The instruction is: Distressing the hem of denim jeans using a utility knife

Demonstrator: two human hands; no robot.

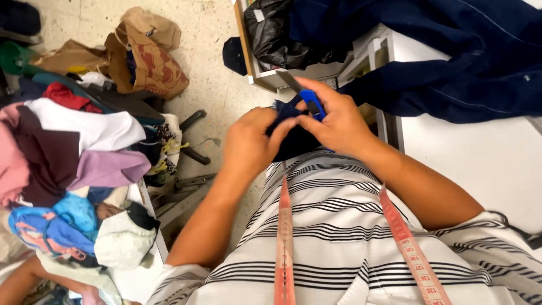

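Note:
My left hand pinches a small piece of dark navy fabric in front of my chest. My right hand holds a blue-handled thread snipper, its grey blade pointing up and left, with the fingers also touching the same fabric. The fabric hangs between both hands, partly hidden by them. A pink measuring tape hangs around my neck over my striped shirt.
A white table on the right bears a large navy garment. A black bag lies in a white box. A pile of coloured clothes sits at left, brown paper bags on the floor. Another person's arm shows at bottom left.

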